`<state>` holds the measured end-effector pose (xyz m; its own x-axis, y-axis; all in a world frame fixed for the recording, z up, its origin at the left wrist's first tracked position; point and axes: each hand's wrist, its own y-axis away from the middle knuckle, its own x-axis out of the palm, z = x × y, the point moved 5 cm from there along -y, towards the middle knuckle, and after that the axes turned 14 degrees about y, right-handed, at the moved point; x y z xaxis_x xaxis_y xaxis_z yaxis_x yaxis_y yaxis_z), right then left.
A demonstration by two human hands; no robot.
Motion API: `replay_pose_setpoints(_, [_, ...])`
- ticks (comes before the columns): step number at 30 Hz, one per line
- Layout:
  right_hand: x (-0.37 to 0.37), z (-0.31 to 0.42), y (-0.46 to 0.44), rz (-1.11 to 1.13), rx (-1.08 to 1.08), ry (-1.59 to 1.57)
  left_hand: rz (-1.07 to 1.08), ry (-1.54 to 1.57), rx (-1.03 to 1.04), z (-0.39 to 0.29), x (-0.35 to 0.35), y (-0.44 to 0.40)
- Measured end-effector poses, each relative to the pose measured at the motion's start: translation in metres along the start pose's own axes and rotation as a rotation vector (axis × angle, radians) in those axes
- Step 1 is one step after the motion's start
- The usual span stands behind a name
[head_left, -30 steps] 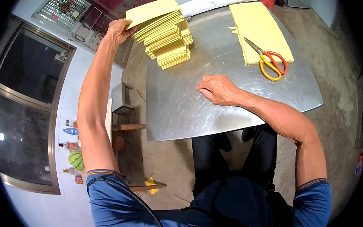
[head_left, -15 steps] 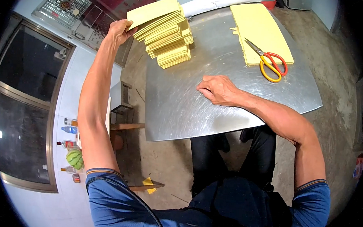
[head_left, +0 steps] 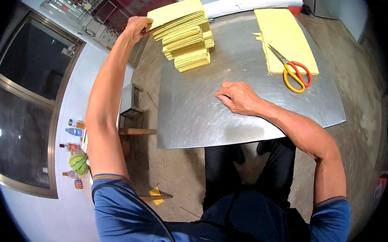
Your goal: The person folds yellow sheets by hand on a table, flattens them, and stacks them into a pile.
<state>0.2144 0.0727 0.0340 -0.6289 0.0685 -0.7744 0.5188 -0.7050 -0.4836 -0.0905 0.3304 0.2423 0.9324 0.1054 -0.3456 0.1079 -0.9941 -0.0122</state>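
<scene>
Head view, left hand (head_left: 138, 27) pinching yellow stack (head_left: 182, 16), right hand (head_left: 240, 98) loosely clenched, scissors (head_left: 289, 63) overlapping yellow sheets (head_left: 286, 34)

Shirt (head_left: 123, 213), blue, short-sleeved; sleeve hems (head_left: 112, 176) edged with thin orange striping. Cord (head_left: 154, 213), black, slim, crossing the left sleeve and chest. Trousers (head_left: 222, 170), black, long. Shoes (head_left: 239, 155), dark. Left hand (head_left: 139, 27) and right hand (head_left: 240, 97), bare.

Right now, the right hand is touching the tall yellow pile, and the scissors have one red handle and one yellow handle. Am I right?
Not quite: the head view shows the left hand touching the tall yellow pile. The scissors do have one red handle and one yellow handle.
</scene>
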Motion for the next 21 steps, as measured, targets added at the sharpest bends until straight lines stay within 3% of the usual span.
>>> replay_pose_setpoints(21, [0.000,-0.001,0.001,0.004,-0.001,0.018,-0.102,-0.018,0.025,0.000,0.012,0.006])
